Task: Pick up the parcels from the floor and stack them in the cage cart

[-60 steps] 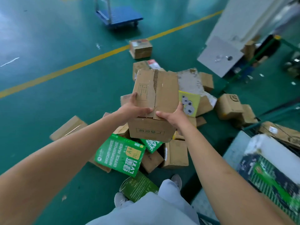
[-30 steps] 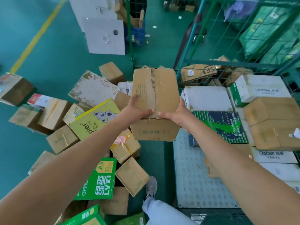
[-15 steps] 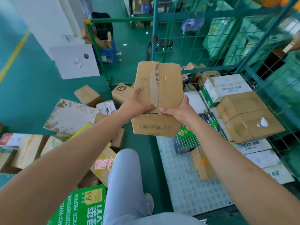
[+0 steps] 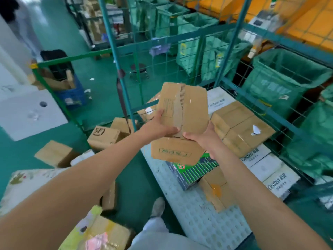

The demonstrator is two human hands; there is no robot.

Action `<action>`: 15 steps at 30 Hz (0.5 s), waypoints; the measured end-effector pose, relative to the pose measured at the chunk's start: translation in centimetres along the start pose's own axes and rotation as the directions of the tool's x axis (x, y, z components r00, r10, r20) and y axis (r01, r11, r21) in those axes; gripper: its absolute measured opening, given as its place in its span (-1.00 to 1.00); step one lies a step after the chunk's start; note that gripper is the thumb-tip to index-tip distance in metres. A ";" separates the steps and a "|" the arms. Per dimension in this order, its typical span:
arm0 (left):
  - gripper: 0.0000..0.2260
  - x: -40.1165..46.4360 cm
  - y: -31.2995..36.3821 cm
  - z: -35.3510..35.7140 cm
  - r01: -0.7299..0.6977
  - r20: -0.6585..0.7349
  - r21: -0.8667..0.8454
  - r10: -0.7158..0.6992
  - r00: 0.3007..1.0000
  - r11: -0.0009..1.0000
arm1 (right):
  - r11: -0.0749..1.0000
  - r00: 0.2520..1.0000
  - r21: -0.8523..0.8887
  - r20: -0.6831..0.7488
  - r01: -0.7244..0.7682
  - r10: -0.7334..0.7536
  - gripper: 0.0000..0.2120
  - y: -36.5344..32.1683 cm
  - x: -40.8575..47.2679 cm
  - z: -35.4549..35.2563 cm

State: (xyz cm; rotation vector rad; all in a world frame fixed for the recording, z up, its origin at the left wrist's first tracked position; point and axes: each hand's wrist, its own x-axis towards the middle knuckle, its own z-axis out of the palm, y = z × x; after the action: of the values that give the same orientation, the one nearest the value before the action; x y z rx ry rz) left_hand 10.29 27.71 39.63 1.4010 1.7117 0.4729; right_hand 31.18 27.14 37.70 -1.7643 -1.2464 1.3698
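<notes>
I hold a taped brown cardboard box (image 4: pixel 187 112) in the air over the front of the cage cart (image 4: pixel 201 219). My left hand (image 4: pixel 158 125) grips its near left edge with the thumb on top. My right hand (image 4: pixel 203 138) grips the near right corner. Inside the cart lie a green striped box (image 4: pixel 196 170), brown cartons (image 4: pixel 241 130) and white Cestbon cartons (image 4: pixel 273 175), stacked along the right side. The cart's green mesh walls (image 4: pixel 281 112) rise behind and to the right.
More parcels lie on the green floor at left: an SF box (image 4: pixel 103 136), a plain brown box (image 4: pixel 54 153), a floral box (image 4: pixel 27 183) and a yellow one (image 4: pixel 95 230). My leg and shoe (image 4: pixel 158 206) stand beside the cart. Green sacks (image 4: pixel 281 83) hang beyond the mesh.
I have turned right from the floor pile toward the cage cart, carrying the brown box in both hands; it now hangs over the cart's floor and the stacked cartons.
</notes>
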 end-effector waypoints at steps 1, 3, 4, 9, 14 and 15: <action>-0.03 2.2 0.6 0.2 -0.017 0.040 0.018 0.017 0.999 1.000 | 1.000 0.999 0.011 -0.040 -0.018 0.019 0.01 0.0 1.0 -0.4; 0.01 5.8 2.0 0.5 -0.046 0.116 0.049 0.041 0.992 0.998 | 0.999 0.992 0.027 -0.116 -0.040 0.043 0.03 -0.3 2.7 -1.3; 0.03 7.7 2.7 0.6 -0.052 0.152 0.049 0.044 0.987 0.997 | 0.998 0.988 0.028 -0.144 -0.049 0.053 0.04 -0.7 3.8 -1.7; 0.01 14.6 6.9 3.3 -0.129 0.317 0.100 0.091 0.944 0.987 | 0.982 0.937 0.066 -0.294 -0.175 0.187 0.17 -1.0 7.4 -5.2; 0.02 18.1 10.5 8.2 -0.247 0.470 0.151 0.150 0.870 0.957 | 0.955 0.862 0.134 -0.411 -0.263 0.295 0.09 1.5 7.8 -9.3; 0.03 18.4 11.0 9.3 -0.261 0.494 0.167 0.148 0.857 0.951 | 0.952 0.850 0.155 -0.428 -0.265 0.306 0.11 2.2 7.5 -10.0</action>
State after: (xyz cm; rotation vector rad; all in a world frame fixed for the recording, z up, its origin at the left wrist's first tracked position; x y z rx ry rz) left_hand 24.21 46.07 35.68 1.7108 1.2437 0.0253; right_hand 41.60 34.12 35.77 -2.1078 -0.6799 1.0549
